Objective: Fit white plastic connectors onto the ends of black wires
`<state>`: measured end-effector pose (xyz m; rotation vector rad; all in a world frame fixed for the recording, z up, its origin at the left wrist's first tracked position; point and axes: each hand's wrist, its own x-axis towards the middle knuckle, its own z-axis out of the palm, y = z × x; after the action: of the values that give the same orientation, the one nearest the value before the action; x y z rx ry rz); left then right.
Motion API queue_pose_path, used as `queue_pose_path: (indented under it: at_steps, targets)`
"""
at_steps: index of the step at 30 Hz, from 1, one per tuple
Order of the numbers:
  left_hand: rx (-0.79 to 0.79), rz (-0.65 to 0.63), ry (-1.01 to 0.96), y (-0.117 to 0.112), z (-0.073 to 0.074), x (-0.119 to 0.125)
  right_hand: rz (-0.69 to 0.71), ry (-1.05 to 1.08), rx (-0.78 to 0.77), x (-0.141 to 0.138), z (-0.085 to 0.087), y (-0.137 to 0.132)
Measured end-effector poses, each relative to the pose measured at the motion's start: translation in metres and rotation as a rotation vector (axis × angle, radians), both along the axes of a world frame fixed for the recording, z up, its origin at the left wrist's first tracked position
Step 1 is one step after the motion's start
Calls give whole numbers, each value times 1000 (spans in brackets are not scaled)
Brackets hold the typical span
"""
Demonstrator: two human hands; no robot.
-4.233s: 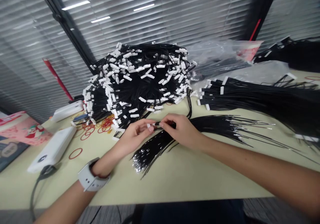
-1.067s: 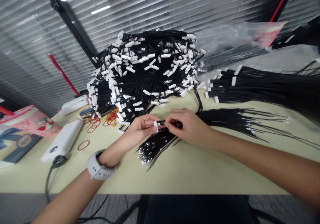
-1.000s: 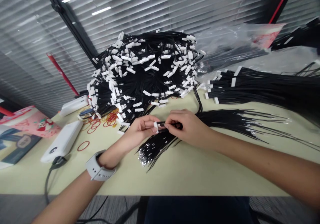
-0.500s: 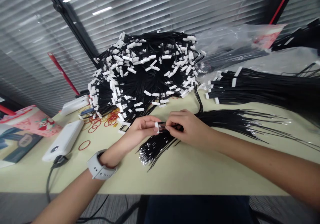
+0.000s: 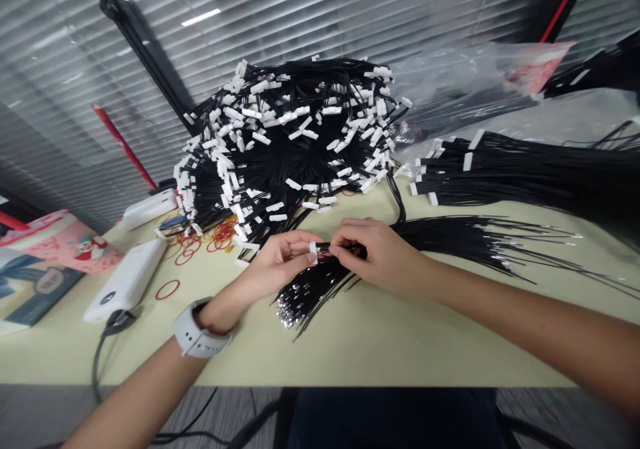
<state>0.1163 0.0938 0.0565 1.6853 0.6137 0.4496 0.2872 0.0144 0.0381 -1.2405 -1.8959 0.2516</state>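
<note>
over one table (image 5: 400, 342), left fingers (image 5: 303, 262) pinch one white connector (image 5: 313, 249), right fingers (image 5: 346, 259) black wires (image 5: 325, 247).

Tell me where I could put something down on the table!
Widest bare bit of table: the front, between the edge and the wires by the right hand. Smaller: below the lone red band, between the plugged-in white box and watch. Crowded: the back, with the big pile and bag.

My left hand (image 5: 277, 261) holds a white connector (image 5: 313, 250) while my right hand (image 5: 376, 254) pinches black wire (image 5: 325, 248) just beside it, over a bundle of loose wires (image 5: 309, 294) on the table (image 5: 400, 345). On the far side rises a heap of white-tipped wires (image 5: 295, 159); rubber bands (image 5: 220, 235) lie to the left.
</note>
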Motion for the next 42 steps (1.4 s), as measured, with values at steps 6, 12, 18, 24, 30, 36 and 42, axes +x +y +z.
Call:
queue_pose_path:
  at_steps: [6, 12, 18, 24, 30, 36, 42]
  targets:
    - [73, 23, 48, 0, 2, 1, -46, 67, -88, -1, 1, -1]
    - [-1, 17, 31, 0, 2, 2, -65, 100, -129, -3, 1, -2]
    - [-99, 19, -4, 1, -1, 1, -74, 125, -150, -4, 2, -3]
    - [-98, 10, 6, 4, -5, -1, -67, 185, -273, -5, 2, -3]
    - [-60, 40, 22, -1, -3, 2, -93, 113, -181, -7, -3, -2]
    - [6, 32, 44, -3, -1, 0, -88, 94, -127, -9, -8, -2]
    - [35, 17, 62, -3, -5, -2, -75, 80, -101, -9, -10, -2]
